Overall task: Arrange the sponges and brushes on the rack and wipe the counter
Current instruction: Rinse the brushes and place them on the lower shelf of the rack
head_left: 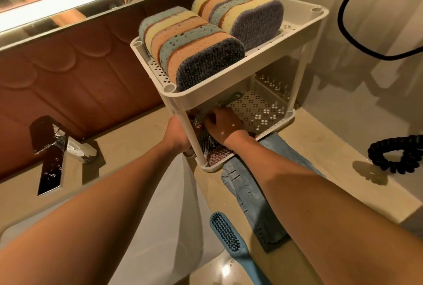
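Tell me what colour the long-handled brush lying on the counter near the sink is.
The long-handled silicone brush is light blue with darker blue bristles, seen in the head view.

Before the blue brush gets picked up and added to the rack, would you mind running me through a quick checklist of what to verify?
1. Top shelf filled: two rows of sponges stand on edge on the rack. Ok.
2. Lower shelf has room: its right part is bare. Ok.
3. A hand free for the pickup: right hand is on brushes in the lower shelf, left hand is at the rack's front post. Not ok.
4. Blue brush within reach: it lies on the counter by the sink, bristles up. Ok.
5. Cloth free for wiping: its far end runs under the rack. Cannot tell.
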`<action>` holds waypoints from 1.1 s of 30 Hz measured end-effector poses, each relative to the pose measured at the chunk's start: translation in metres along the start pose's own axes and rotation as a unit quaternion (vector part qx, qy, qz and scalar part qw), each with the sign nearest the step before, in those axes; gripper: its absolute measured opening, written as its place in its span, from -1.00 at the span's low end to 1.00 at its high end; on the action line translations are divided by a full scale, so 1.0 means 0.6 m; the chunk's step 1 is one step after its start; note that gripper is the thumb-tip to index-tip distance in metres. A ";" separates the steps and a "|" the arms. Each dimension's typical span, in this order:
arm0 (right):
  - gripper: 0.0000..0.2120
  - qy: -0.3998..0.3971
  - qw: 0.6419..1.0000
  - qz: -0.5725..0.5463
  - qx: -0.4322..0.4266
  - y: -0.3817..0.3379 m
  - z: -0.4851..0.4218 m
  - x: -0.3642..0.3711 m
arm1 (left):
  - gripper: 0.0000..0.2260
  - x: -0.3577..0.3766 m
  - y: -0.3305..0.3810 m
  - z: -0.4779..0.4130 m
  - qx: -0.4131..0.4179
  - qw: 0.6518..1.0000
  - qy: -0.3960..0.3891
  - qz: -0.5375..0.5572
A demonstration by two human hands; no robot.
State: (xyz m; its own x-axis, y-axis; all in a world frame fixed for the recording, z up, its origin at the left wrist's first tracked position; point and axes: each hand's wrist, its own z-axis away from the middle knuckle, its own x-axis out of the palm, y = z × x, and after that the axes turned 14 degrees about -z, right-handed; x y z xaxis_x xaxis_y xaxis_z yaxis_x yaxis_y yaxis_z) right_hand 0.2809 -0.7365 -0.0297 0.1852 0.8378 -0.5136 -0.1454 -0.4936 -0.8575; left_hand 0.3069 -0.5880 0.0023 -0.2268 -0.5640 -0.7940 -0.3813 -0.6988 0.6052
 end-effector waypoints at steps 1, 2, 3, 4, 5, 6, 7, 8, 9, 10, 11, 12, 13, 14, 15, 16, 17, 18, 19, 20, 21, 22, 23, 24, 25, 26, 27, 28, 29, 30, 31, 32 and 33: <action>-0.73 0.002 1.000 -0.019 0.006 -0.003 0.002 -0.001 | -0.81 0.003 0.000 0.000 0.000 1.000 -0.002 0.011; -0.72 0.008 0.999 -0.037 0.012 -0.004 0.000 0.001 | -0.80 0.003 0.000 0.002 -0.008 1.000 -0.011 0.017; -0.71 0.015 0.998 -0.055 0.020 -0.006 0.000 0.001 | -0.77 0.005 0.000 0.001 -0.011 0.999 -0.017 0.026; -0.69 0.023 0.997 -0.070 0.027 -0.008 -0.001 0.002 | -0.72 0.004 0.002 0.001 -0.014 0.999 -0.017 0.027; -0.67 0.031 0.996 -0.082 0.028 -0.010 -0.003 0.003 | -0.69 0.004 0.003 0.000 -0.008 0.999 -0.018 0.031; -0.64 0.037 0.994 -0.096 0.026 -0.012 -0.004 0.004 | -0.67 0.001 0.006 0.002 -0.001 0.999 -0.020 0.032; -0.64 0.043 0.993 -0.109 0.024 -0.016 -0.004 0.004 | -0.67 -0.002 0.008 0.002 0.004 0.999 -0.026 0.033; -0.66 0.047 0.991 -0.122 0.022 -0.021 -0.005 0.003 | -0.68 -0.005 0.010 0.003 0.007 0.999 -0.032 0.032; -0.69 0.051 0.990 -0.131 0.021 -0.026 -0.006 0.004 | -0.68 -0.008 0.009 0.004 0.011 0.999 -0.036 0.031; -0.72 0.056 0.989 -0.137 0.021 -0.029 -0.008 0.004 | -0.66 -0.010 0.011 0.006 0.017 0.999 -0.037 0.027; -0.73 0.061 0.988 -0.141 0.019 -0.032 -0.009 0.004 | -0.65 -0.010 0.011 0.008 0.026 0.998 -0.041 0.027; -0.74 0.068 0.988 -0.138 0.018 -0.033 -0.011 0.003 | -0.64 -0.009 0.012 0.011 0.035 0.998 -0.045 0.025; -0.75 0.071 0.990 -0.125 0.013 -0.032 -0.014 0.001 | -0.64 -0.008 0.014 0.014 0.042 0.998 -0.043 0.017; -0.77 0.070 0.992 -0.102 0.008 -0.031 -0.015 -0.002 | -0.64 -0.007 0.015 0.016 0.042 0.998 -0.041 0.000; -0.77 0.070 0.995 -0.075 -0.001 -0.029 -0.017 -0.006 | -0.65 -0.006 0.015 0.017 0.040 0.998 -0.038 -0.021; -0.77 0.070 0.996 -0.055 -0.006 -0.028 -0.018 -0.009 | -0.66 -0.003 0.009 0.015 0.039 0.998 -0.037 -0.042; -0.76 0.072 0.996 -0.043 -0.012 -0.028 -0.018 -0.011 | -0.68 0.001 0.001 0.013 0.040 0.996 -0.045 -0.066; -0.75 0.075 0.997 -0.028 -0.016 -0.029 -0.019 -0.013 | -0.68 0.009 -0.016 0.007 0.040 0.994 -0.054 -0.089; -0.76 0.074 0.997 0.002 -0.024 -0.029 -0.019 -0.014 | -0.68 0.017 -0.035 0.001 0.033 0.992 -0.063 -0.107; -0.77 0.070 0.996 0.049 -0.031 -0.027 -0.019 -0.016 | -0.66 0.021 -0.042 0.000 0.026 0.989 -0.071 -0.126; -0.79 0.065 0.992 0.100 -0.038 -0.024 -0.019 -0.017 | -0.64 0.018 -0.035 0.007 0.026 0.985 -0.079 -0.148; -0.80 0.061 0.987 0.142 -0.045 -0.019 -0.018 -0.019 | -0.61 0.009 -0.012 0.022 0.028 0.980 -0.088 -0.175; -0.79 0.059 0.984 0.164 -0.047 -0.013 -0.017 -0.020 | -0.59 0.000 0.013 0.039 0.032 0.977 -0.092 -0.189; -0.76 0.057 0.983 0.171 -0.046 -0.005 -0.016 -0.020 | -0.58 0.001 0.023 0.047 0.032 0.977 -0.091 -0.192; -0.72 0.054 0.983 0.170 -0.044 0.002 -0.016 -0.019 | -0.56 0.003 0.030 0.055 0.032 0.977 -0.090 -0.189; -0.68 0.044 0.984 0.167 -0.042 0.008 -0.016 -0.016 | -0.54 0.003 0.035 0.061 0.037 0.978 -0.087 -0.185; -0.65 0.032 0.985 0.166 -0.042 0.012 -0.015 -0.013 | -0.54 0.007 0.034 0.063 0.042 0.978 -0.084 -0.186; -0.61 0.022 0.985 0.167 -0.041 0.015 -0.014 -0.011 | -0.58 0.012 0.029 0.063 0.042 0.977 -0.084 -0.190; -0.58 0.021 0.984 0.172 -0.039 0.018 -0.010 -0.010 | -0.63 0.016 0.024 0.062 0.036 0.976 -0.084 -0.196; -0.57 0.032 0.983 0.178 -0.034 0.020 -0.005 -0.009 | -0.65 0.020 0.018 0.060 0.029 0.976 -0.082 -0.199; -0.58 0.047 0.982 0.183 -0.029 0.023 0.000 -0.008 | -0.62 0.022 0.015 0.058 0.023 0.976 -0.082 -0.202; -0.60 0.056 0.980 0.188 -0.025 0.025 0.005 -0.008 | -0.59 0.026 0.012 0.056 0.019 0.977 -0.078 -0.198; -0.62 0.054 0.980 0.192 -0.022 0.027 0.010 -0.007 | -0.60 0.028 0.008 0.055 0.017 0.977 -0.076 -0.201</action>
State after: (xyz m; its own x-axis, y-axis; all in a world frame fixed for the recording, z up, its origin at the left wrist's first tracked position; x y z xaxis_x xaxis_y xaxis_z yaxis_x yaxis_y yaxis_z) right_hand 0.2721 -0.7463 -0.0412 0.2277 0.5591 -0.7972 -0.1834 -0.7794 -0.5991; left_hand 0.2716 -0.5866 -0.0100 -0.1822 -0.1736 -0.9678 -0.4960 -0.8337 0.2429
